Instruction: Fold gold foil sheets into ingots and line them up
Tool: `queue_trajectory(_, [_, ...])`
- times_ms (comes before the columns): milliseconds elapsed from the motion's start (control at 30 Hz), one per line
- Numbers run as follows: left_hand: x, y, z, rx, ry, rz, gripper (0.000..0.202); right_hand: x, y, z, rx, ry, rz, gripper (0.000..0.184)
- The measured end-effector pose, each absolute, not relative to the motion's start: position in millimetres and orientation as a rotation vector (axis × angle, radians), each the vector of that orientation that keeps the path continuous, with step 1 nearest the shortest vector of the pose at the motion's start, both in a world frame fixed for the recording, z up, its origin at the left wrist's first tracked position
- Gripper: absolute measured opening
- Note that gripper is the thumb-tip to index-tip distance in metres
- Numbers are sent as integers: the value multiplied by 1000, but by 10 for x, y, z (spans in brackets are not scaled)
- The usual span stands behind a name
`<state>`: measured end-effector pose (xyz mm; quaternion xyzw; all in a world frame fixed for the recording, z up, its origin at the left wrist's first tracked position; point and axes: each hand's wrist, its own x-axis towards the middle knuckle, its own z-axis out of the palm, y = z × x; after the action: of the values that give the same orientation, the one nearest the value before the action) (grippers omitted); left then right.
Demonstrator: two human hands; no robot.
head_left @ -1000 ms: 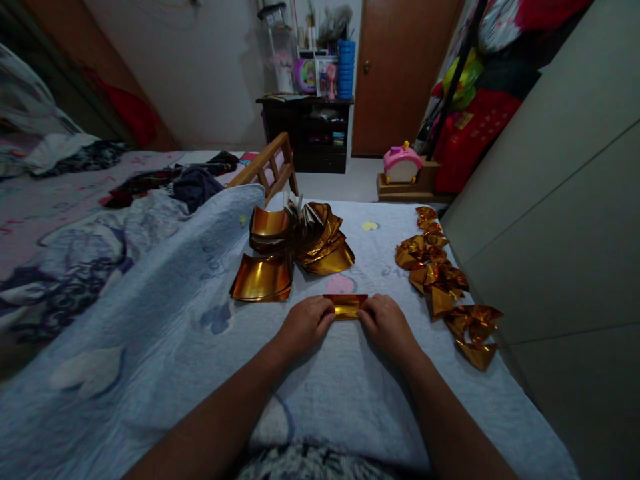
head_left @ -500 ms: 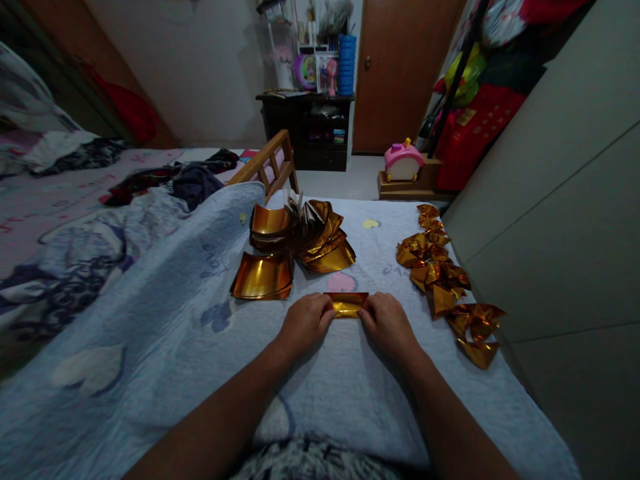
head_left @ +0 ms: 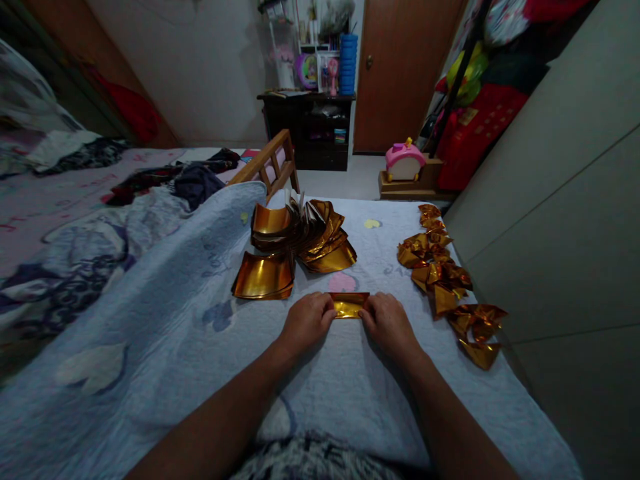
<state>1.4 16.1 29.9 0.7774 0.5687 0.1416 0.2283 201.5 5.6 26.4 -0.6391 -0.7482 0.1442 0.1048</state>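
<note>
A shiny gold foil paper sheet (head_left: 349, 307), rolled or folded into a narrow strip, spans the gap between my two hands just above the bed. My left hand (head_left: 309, 321) pinches its left end, thumb toward me and fingers curled over the far side. At the other end, my right hand (head_left: 389, 325) grips it the same way. Beyond my left hand lie fanned stacks of gold foil paper (head_left: 265, 275), slightly curved. Folded gold foil pieces (head_left: 443, 277) form a row along the bed's right side.
A pale blue quilt (head_left: 215, 373) covers the bed, bunched up on the left. A wooden bed rail (head_left: 265, 160) rises at the far left corner. A pale cabinet (head_left: 565, 220) stands close on the right. Behind are a dark shelf (head_left: 305, 133) and a pink toy (head_left: 404, 160).
Both hands keep their hold on the foil strip, which looks almost the same. The whole view has shifted very slightly.
</note>
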Motion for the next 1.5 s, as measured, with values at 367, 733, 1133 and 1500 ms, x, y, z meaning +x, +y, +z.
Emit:
queue_trajectory(367, [11, 134, 269, 2188, 1516, 448, 6, 2001, 31, 244, -1907, -2178, 378, 6])
queue_trajectory(733, [19, 108, 214, 2335, 1468, 501, 13, 1972, -21, 219, -1878, -2169, 289, 3])
queue_trajectory(1133, [22, 98, 194, 2441, 1278, 456, 18, 1864, -4, 221, -1737, -2313, 293, 15])
queue_trajectory(1500, [8, 161, 156, 2261, 1342, 549, 10, 1680, -25, 249, -1867, -2189, 167, 27])
